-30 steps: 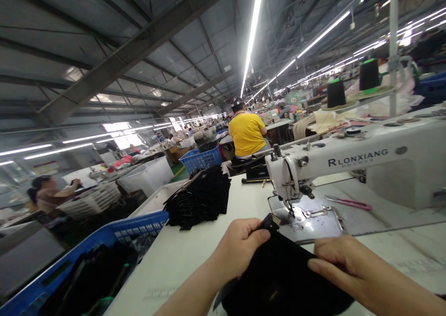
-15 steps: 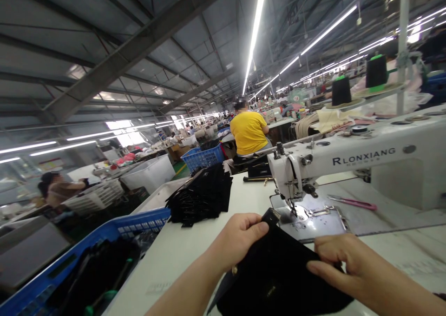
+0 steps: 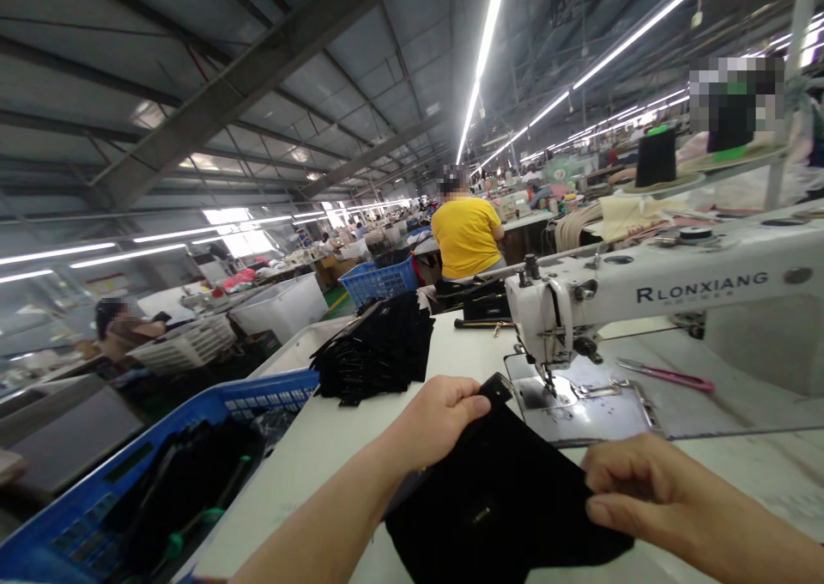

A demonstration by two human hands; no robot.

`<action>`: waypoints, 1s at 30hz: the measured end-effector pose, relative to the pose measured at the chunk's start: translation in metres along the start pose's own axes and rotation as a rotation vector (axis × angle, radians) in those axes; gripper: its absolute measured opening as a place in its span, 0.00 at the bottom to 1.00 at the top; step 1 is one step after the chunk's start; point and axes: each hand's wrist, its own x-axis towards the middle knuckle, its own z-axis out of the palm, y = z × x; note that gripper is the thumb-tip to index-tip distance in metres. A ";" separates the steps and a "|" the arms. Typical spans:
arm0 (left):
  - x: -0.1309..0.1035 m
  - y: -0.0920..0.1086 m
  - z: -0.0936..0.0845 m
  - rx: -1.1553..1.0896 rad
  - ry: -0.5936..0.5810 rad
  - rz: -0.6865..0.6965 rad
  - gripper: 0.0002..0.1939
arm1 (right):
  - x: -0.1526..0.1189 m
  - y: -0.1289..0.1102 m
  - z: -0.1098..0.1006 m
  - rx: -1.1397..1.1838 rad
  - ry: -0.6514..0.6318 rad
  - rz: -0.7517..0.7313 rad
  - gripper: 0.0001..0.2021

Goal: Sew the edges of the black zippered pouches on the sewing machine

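A black fabric piece (image 3: 508,498) with a small metal fitting on its face hangs between my hands, in front of the sewing machine (image 3: 644,296). My left hand (image 3: 444,421) pinches its upper left corner, where a narrow tab (image 3: 497,390) sticks out close to the metal needle plate (image 3: 598,408). At the right edge of the fabric, my right hand (image 3: 637,485) is closed on it with thumb and bent fingers. The needle and presser foot (image 3: 548,380) stand above the plate, apart from the fabric.
A pile of black pieces (image 3: 379,343) lies on the table left of the machine. Pink-handled snips (image 3: 669,376) rest under the machine arm. A blue basket (image 3: 270,395) holding black material stands at the left. Ahead sits a person in yellow (image 3: 467,236).
The camera view has shifted, so the machine appears further right. My hands still hold the black fabric, whose lower part has swung slightly and turned.
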 end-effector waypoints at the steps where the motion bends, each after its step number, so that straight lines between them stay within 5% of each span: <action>1: 0.001 -0.001 -0.002 0.019 -0.012 0.002 0.14 | 0.000 0.001 0.000 0.013 -0.004 0.006 0.13; 12: 0.030 -0.006 -0.012 0.125 -0.064 -0.032 0.12 | 0.015 0.011 0.008 0.174 0.054 0.112 0.14; 19: 0.072 -0.031 0.013 0.083 -0.135 -0.077 0.06 | 0.030 0.042 0.019 0.270 0.090 0.237 0.16; 24: 0.103 -0.056 0.033 0.031 -0.174 -0.110 0.06 | 0.027 0.061 0.000 0.349 0.036 0.182 0.17; 27: 0.118 -0.066 0.042 0.006 -0.191 -0.120 0.05 | 0.029 0.060 -0.022 0.061 -0.095 0.001 0.17; 30: 0.130 -0.070 0.050 0.000 -0.209 -0.117 0.05 | 0.039 0.063 -0.037 -0.445 -0.065 -0.267 0.21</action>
